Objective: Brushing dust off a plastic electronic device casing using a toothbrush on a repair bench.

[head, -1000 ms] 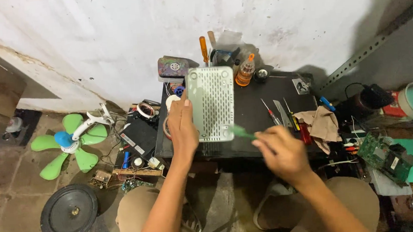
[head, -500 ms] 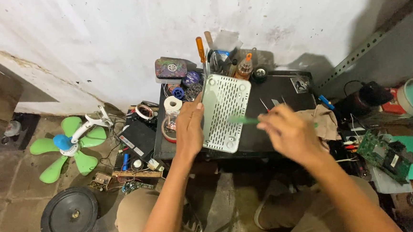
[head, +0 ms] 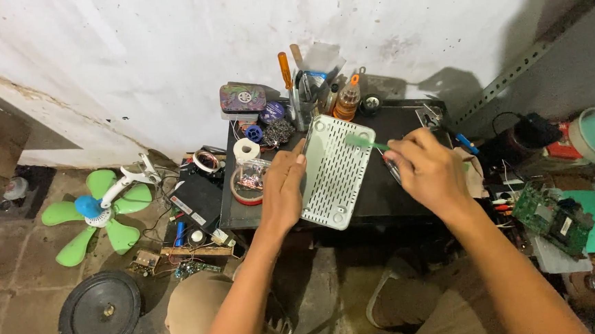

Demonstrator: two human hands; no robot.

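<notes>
A white perforated plastic casing (head: 336, 171) lies tilted on a small black table (head: 410, 201). My left hand (head: 281, 188) grips the casing's left edge, fingers over its upper corner. My right hand (head: 428, 169) holds a green-handled screwdriver (head: 363, 143), its handle pointing left over the casing's upper right corner. The tool's tip is hidden inside my fist.
A holder of screwdrivers (head: 303, 91), an orange-capped bottle (head: 347, 101), a patterned tin (head: 242, 98) and tape rolls (head: 245, 149) crowd the table's back and left. On the floor lie a green fan blade (head: 90, 214), a black disc (head: 100, 322) and a circuit board (head: 548, 217).
The casing has swung from lying flat to a tilted position toward the right. My right hand with the screwdriver has risen from the table's front edge to the casing's upper right corner.
</notes>
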